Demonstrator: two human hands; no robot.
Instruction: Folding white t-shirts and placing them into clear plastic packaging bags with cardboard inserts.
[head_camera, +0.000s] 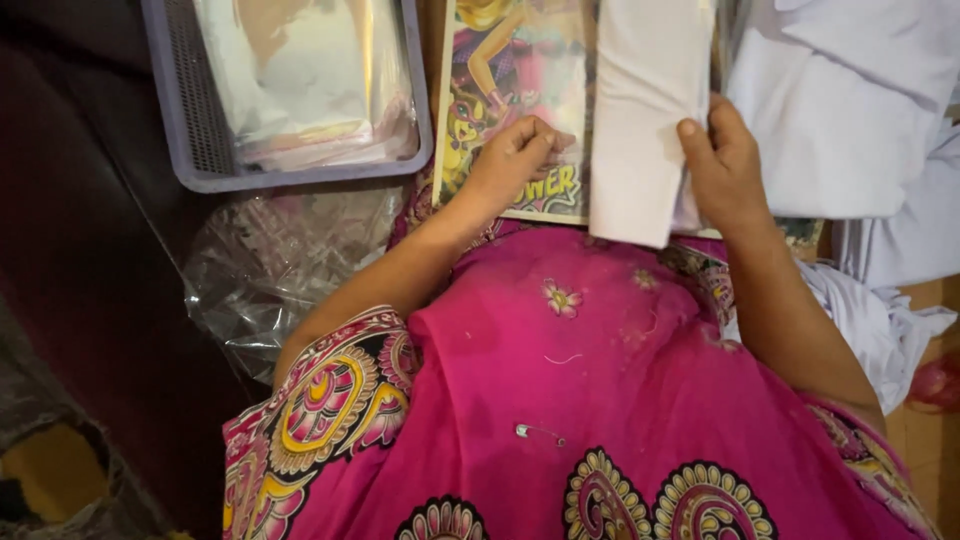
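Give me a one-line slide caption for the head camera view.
Left hand rests on a cartoon-printed board while right hand grips folded white cloth, beside a grey basket.

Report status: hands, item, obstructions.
Left hand pressing colourful cartoon-printed board. Right hand gripping folded white cloth. Nothing blocking the hands.

A flat rectangular package (510, 90) with a colourful cartoon print in yellow, purple and pink lies far centre. A folded white packet (645, 110) overlaps its right side. Far left, clear plastic-wrapped packs (300, 80) of white and tan fill a grey basket (190, 130). A crumpled clear plastic bag (270, 260) lies near it.
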